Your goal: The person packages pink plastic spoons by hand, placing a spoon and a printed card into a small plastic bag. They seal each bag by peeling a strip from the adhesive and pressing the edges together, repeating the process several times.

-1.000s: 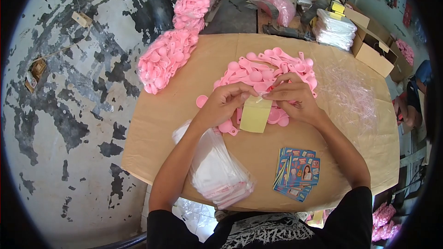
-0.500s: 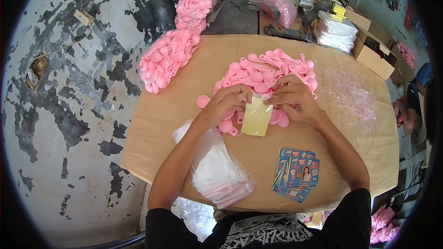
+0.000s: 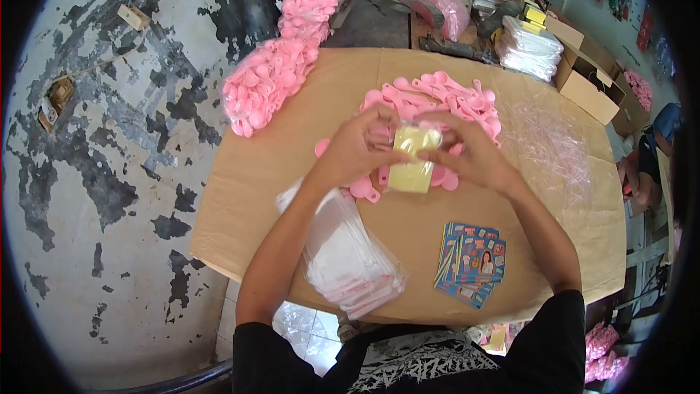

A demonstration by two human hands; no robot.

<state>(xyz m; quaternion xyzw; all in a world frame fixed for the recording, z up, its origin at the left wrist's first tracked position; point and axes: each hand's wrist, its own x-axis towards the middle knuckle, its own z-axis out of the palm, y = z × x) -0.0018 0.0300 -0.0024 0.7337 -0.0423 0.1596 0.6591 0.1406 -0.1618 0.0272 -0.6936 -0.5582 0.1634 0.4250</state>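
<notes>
Between my two hands, above the table, is a clear plastic bag [image 3: 413,168] with a yellow card inside. My left hand [image 3: 362,147] pinches its left edge. My right hand [image 3: 470,152] grips the upper right side, its fingers slightly blurred. Just beyond lies a heap of pink plastic scoops [image 3: 437,91], with a few more scoops [image 3: 363,189] under and beside the hands. A stack of clear plastic bags [image 3: 343,255] rests near my left forearm. Toward my right forearm lies a loose pile of printed blue cards [image 3: 470,263].
Brown paper covers the table [image 3: 251,197]. Large bags of pink scoops [image 3: 270,84] lie along its back left edge. Thin plastic scraps [image 3: 554,149] are spread at the right. Behind them are stacked clear packs [image 3: 529,47] and a cardboard box [image 3: 590,87]. Another person's hand [image 3: 642,186] shows at far right.
Both hands have moved slightly upward in view with the bagged card. My fingers have shifted from its top edge to lower down its sides, and the card looks tilted.
</notes>
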